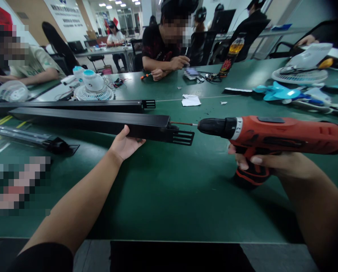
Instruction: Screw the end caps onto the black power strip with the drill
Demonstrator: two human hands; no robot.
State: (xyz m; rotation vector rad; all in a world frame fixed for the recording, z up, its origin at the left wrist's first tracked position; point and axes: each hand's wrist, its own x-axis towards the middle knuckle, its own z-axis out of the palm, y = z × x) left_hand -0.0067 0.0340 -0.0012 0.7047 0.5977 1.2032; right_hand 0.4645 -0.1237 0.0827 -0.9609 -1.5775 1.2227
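My left hand is wrapped under a long black rectangular housing, near its right end, with the thumb up along the near side. A flat slotted bracket sticks out from that end. My right hand grips a red and black cordless drill by its handle, fingers at the trigger. From the drill's chuck a long thin bit points left into the end of the housing. Where the bit's tip meets the housing is hidden.
A second black housing lies behind, another dark bar at left. White fan parts stand back left; blue fan blades lie at right. A paper scrap and a bottle are beyond. A co-worker sits opposite.
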